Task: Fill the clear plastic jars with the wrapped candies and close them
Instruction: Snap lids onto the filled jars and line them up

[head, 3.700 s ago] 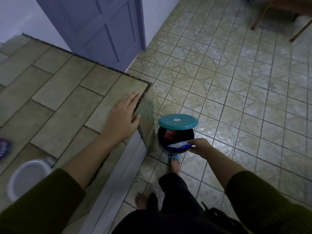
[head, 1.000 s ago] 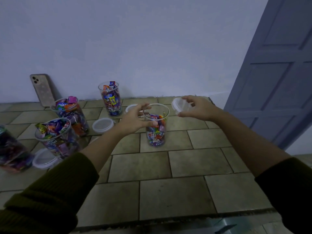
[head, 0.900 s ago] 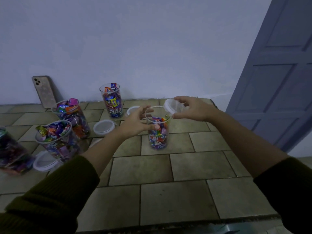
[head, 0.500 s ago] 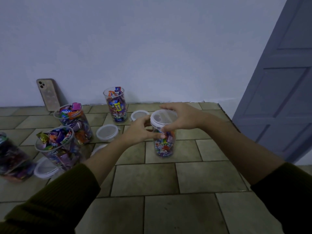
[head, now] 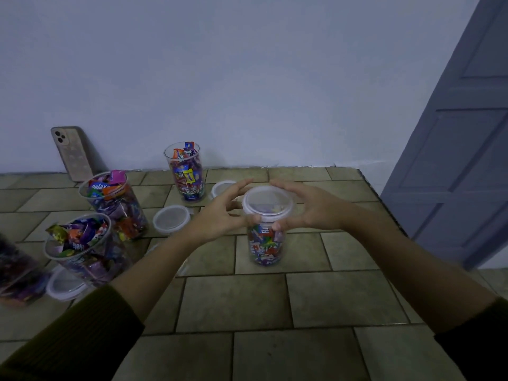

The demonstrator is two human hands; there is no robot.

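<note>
I see the jar (head: 266, 258) upright on the tiled worktop (head: 233, 303), between both hands. Left hand (head: 220, 214) curls round its neck, thumb in front. Right hand (head: 312, 209) grips the lid (head: 268, 202), a round translucent plastic cap lying flat on the rim. Jar clear, cylindrical; candies (head: 261, 243) in glossy wrappers. A second ago the lid was held off to the right.

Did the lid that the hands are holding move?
Yes. The lid went left and down, from beside the jar onto its mouth.
</note>
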